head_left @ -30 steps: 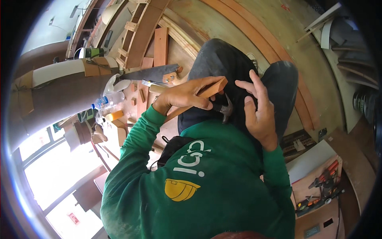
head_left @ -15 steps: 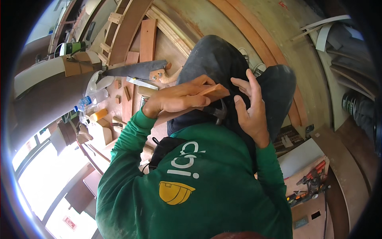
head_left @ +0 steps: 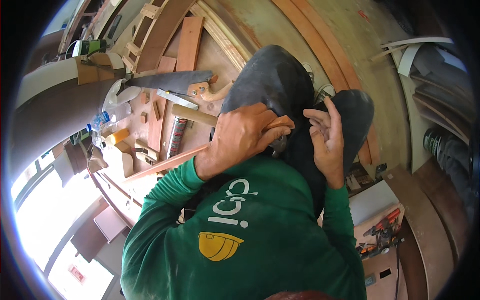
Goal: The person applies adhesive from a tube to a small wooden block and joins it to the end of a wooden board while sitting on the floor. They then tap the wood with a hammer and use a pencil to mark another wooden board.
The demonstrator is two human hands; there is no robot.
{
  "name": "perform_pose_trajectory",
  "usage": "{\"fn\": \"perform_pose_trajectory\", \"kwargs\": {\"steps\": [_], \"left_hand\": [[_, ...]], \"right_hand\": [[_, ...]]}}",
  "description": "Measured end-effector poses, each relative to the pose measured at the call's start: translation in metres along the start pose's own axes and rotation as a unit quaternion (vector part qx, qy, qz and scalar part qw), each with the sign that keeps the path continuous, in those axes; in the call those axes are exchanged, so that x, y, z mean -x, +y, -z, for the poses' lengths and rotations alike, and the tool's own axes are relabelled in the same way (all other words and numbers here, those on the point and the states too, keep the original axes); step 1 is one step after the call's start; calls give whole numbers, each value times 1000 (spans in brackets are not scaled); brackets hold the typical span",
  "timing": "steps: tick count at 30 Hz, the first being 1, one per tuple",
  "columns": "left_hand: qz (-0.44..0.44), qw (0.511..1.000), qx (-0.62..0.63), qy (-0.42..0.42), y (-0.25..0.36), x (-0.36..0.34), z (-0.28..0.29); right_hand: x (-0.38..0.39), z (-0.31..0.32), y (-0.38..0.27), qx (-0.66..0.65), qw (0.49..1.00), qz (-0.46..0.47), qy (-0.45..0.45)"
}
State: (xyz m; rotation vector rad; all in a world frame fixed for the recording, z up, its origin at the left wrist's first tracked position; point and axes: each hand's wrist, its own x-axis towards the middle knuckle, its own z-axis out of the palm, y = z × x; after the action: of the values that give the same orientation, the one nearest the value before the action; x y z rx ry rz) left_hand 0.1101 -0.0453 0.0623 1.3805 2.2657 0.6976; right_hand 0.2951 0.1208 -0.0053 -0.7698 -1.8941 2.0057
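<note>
My left hand (head_left: 240, 137) is closed around a long thin wooden strip (head_left: 165, 164). The strip's orange end (head_left: 282, 122) sticks out past my fingers, against my dark trouser knee (head_left: 270, 80). A round wooden handle (head_left: 192, 115) shows just behind that hand, and a dark metal part (head_left: 278, 146) sits under it; I cannot tell whether they belong together. My right hand (head_left: 327, 142) rests on the other knee (head_left: 355, 110), fingers loosely spread and holding nothing. My green sleeves and shirt (head_left: 250, 235) fill the lower middle.
A hand saw (head_left: 170, 80) lies on the wooden bench (head_left: 150, 125) with small wood blocks, a plastic bottle (head_left: 102, 119) and a yellow object (head_left: 117, 136). Planks (head_left: 189, 42) and curved wooden rails (head_left: 320, 45) lie beyond. Red power tools (head_left: 382, 232) sit at the lower right.
My left hand stays closed on the wooden strip at my knee. My right hand has dropped slightly and its fingers have drawn closer together. The view has shifted a little.
</note>
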Motion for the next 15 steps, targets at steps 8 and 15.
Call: {"fn": "perform_pose_trajectory", "kwargs": {"steps": [8,15], "left_hand": [[-50,996,-58,45,21,11,-15],[-59,993,-101,33,28,13,-20]], "right_hand": [[11,3,-6,45,998,4,-47],[30,-9,-15,160,982,98,-36]]}}
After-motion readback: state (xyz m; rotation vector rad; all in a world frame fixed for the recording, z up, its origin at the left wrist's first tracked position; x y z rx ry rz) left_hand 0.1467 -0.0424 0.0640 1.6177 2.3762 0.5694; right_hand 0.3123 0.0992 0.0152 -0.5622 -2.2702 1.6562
